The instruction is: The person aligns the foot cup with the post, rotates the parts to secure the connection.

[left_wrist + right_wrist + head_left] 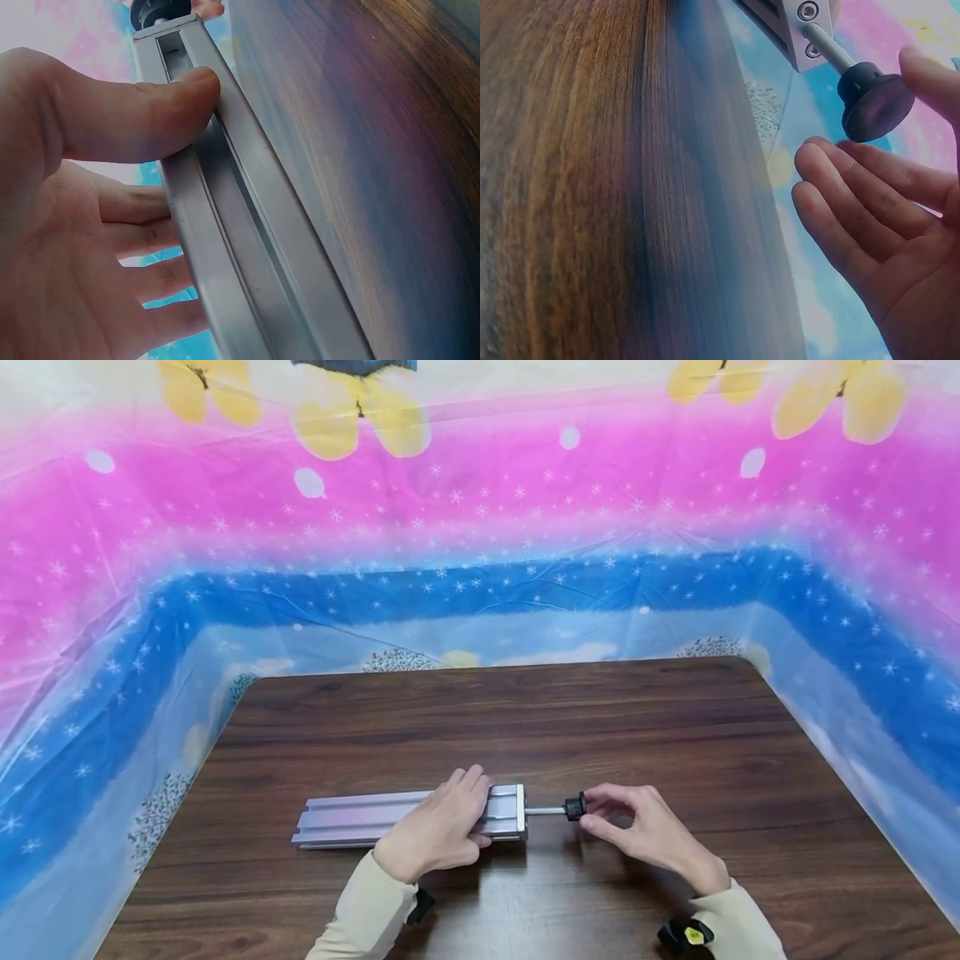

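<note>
A silver aluminium extrusion (352, 818) with slots along its sides lies lengthwise on the table. My left hand (442, 827) grips it near its right end, the thumb (150, 112) pressed on the slotted face and the fingers over the opposite side. From the end plate (802, 34), which has screw heads in it, sticks out the threaded stem (831, 46) of a levelling foot with a round black base (877, 109). My right hand (645, 827) has thumb and fingertips at opposite sides of that base. Its other fingers (847, 202) extend below the foot.
The dark wood-grain table (495, 718) reaches back to a patterned cloth (480, 585) hung around its back and sides. Black straps show at both wrists, the right one (684, 935) with a yellow mark.
</note>
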Demonstrator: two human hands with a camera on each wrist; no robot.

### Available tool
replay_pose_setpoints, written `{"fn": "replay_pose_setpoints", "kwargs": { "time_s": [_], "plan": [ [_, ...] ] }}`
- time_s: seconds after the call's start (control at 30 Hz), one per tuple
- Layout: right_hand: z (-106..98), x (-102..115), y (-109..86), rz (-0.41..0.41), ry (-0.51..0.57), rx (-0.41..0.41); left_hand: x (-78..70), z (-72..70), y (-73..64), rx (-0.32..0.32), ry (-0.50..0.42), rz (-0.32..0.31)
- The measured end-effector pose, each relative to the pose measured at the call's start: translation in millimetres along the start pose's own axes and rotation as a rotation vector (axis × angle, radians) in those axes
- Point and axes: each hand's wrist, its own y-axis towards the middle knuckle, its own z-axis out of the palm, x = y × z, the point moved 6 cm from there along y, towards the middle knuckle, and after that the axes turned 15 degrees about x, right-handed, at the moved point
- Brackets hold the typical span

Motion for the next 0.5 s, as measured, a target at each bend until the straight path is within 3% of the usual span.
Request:
{"fn": "replay_pose_setpoints", "kwargs": {
  "time_s": [0.3,0.5],
  "plan": [
    [-1,15,-5.1,-0.126,-0.022,-0.043,0.7,0.9,0.8,0.012,-0.015,-0.011],
    [0,14,-2.7,-0.131,0.019,-0.044,0.4,2.1,1.1,0.013,-0.007,-0.012]
  ]
}}
